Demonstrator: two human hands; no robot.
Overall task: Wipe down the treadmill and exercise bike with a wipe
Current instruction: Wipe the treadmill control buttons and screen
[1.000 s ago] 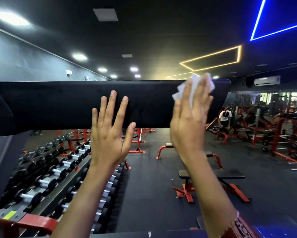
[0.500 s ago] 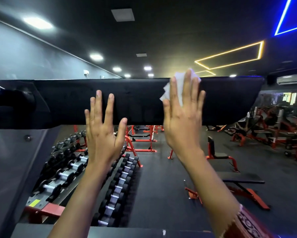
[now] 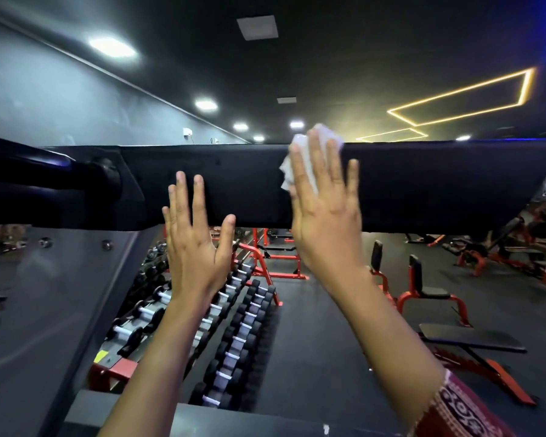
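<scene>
A wide black treadmill console panel (image 3: 423, 187) runs across the view at head height. My right hand (image 3: 325, 209) lies flat against it with straight fingers and presses a crumpled white wipe (image 3: 300, 159) onto its upper part; the wipe shows above and left of the fingers. My left hand (image 3: 196, 238) is raised beside it, fingers straight, its fingertips against the panel's lower half. A black handlebar (image 3: 51, 181) joins the panel at the left, above a grey upright (image 3: 44, 310). No exercise bike can be made out.
Behind the panel, a red rack of dumbbells (image 3: 234, 335) runs down the middle. Red and black benches (image 3: 429, 294) stand on the dark floor at right. A grey wall (image 3: 44, 99) is at left.
My right hand has slid the wipe leftward along the panel, about a third of its width. My left hand has kept its place beside it. The view has turned left, showing the handlebar.
</scene>
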